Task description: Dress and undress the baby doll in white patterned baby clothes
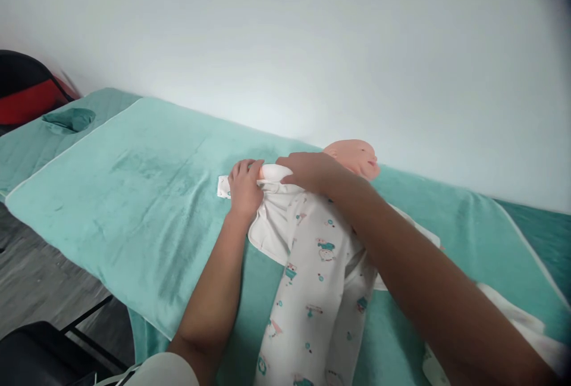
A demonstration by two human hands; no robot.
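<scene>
- On my feed, the baby doll's head [352,157] lies at the wall side of the massage bed [147,178].
- My left hand [245,190], left of that head, curls its fingers round the romper's sleeve near the cuff.
- My right hand [303,170], nearer the head, grips a smooth white piece [274,172] (cloth or doll, I can't tell).
- The printed romper [307,297] stretches from below the head toward me.
</scene>
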